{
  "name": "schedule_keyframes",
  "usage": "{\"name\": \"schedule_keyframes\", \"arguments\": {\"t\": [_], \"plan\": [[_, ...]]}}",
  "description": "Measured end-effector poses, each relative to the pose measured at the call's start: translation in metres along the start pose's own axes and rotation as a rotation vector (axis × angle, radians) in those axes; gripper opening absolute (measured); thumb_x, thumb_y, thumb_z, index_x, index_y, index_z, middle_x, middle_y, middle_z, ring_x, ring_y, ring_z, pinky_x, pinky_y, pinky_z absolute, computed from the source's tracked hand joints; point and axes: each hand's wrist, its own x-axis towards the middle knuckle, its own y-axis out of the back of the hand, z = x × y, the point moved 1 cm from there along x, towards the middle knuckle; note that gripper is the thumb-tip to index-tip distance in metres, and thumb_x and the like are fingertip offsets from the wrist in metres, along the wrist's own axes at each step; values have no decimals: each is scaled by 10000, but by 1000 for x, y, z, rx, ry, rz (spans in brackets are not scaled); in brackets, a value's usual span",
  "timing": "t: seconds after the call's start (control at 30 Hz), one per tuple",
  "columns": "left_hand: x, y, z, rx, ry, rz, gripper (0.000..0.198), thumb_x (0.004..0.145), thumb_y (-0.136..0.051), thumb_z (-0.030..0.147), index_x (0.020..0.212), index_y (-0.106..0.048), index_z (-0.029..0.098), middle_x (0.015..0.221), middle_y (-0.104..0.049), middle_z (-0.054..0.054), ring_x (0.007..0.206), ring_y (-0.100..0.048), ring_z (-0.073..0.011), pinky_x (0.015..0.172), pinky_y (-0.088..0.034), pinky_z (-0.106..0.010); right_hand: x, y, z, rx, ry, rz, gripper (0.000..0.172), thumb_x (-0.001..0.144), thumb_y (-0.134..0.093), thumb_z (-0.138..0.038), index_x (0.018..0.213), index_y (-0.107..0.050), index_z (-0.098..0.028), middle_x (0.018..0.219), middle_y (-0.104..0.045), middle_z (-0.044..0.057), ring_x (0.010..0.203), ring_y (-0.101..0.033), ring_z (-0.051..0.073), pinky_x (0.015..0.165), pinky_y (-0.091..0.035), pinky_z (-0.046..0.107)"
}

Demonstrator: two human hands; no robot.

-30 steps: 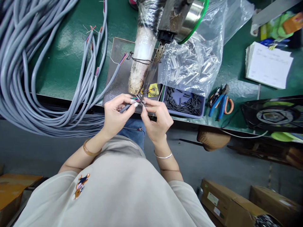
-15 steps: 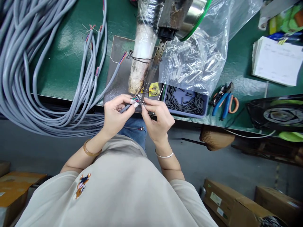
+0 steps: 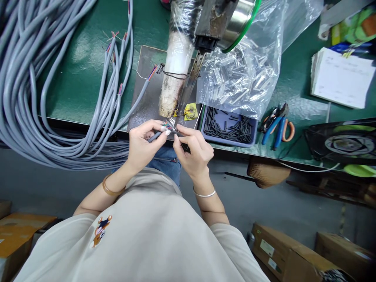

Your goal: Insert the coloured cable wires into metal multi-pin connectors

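Observation:
My left hand [image 3: 142, 143] is closed on the end of a grey cable [image 3: 154, 137], whose thin coloured wires [image 3: 168, 125] fan out at the fingertips. A small metal-pinned connector [image 3: 170, 121] sits at those wires, just under the tip of a soldering iron [image 3: 192, 78]. My right hand [image 3: 194, 150] pinches close beside the wires, thumb and forefinger together; what lies between them is too small to make out. A soot-stained white tube [image 3: 175, 68] ends right above the connector, and a yellow sponge [image 3: 190, 112] lies behind the right fingertips.
Coiled grey cables [image 3: 26, 86] fill the left side. To the right are a purple tray [image 3: 229, 141] of black tubing pieces, a plastic bag [image 3: 235, 74] of metal connectors, pliers [image 3: 279, 127], a paper pad [image 3: 342, 78] and a black fan [image 3: 343, 141]. A solder spool [image 3: 239, 25] hangs above.
My right hand has shifted slightly left and down, its fingertips still by the wires. My left hand keeps its hold on the cable, almost unmoved.

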Motion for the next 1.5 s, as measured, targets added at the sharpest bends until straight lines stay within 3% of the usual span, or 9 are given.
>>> {"name": "schedule_keyframes", "arguments": {"t": [0.3,0.53,0.77,1.2,1.33,1.5], "plan": [[-2,0,-3,7,-28,7,64,772,-745,181,741,-708,138,862,-757,-51,585,-531,-53,493,-361,-170,1,-3,0,1,10,34,152,903,-684,-86,884,-617,-221,1018,-809,72,888,-780,140,767,-626,226],[0,-2,0,10,-34,23,79,778,-736,184,739,-691,133,824,-721,-24,495,-396,-14,445,-279,-173,5,-5,0,33,-40,51,119,908,-690,-97,907,-657,-212,1006,-804,55,910,-777,144,812,-628,239],[0,-2,2,1,-50,19,76,779,-730,183,734,-688,139,822,-720,-32,567,-494,-45,490,-353,-169,5,-3,-1,9,14,61,117,892,-714,-104,924,-669,-207,1022,-801,70,903,-776,148,805,-618,234],[-10,-1,-1,25,5,-29,110,776,-729,220,732,-658,149,862,-730,-36,542,-484,-39,481,-356,-179,-5,4,-2,-22,73,22,165,878,-713,-87,916,-624,-221,1035,-810,89,879,-779,150,742,-607,231],[-13,2,-3,-90,144,-96,177,797,-742,276,743,-619,162,692,-682,6,418,-430,-25,402,-309,-176,-7,7,-4,84,-40,3,164,895,-679,-69,897,-624,-224,956,-804,47,857,-770,140,742,-608,245],[-12,5,-3,-373,434,-263,296,757,-783,358,725,-561,166,669,-735,-21,280,-389,-20,292,-214,-180,-7,8,-5,287,-336,-57,101,935,-660,-163,868,-624,-229,887,-762,-6,821,-755,126,707,-613,238]]}}
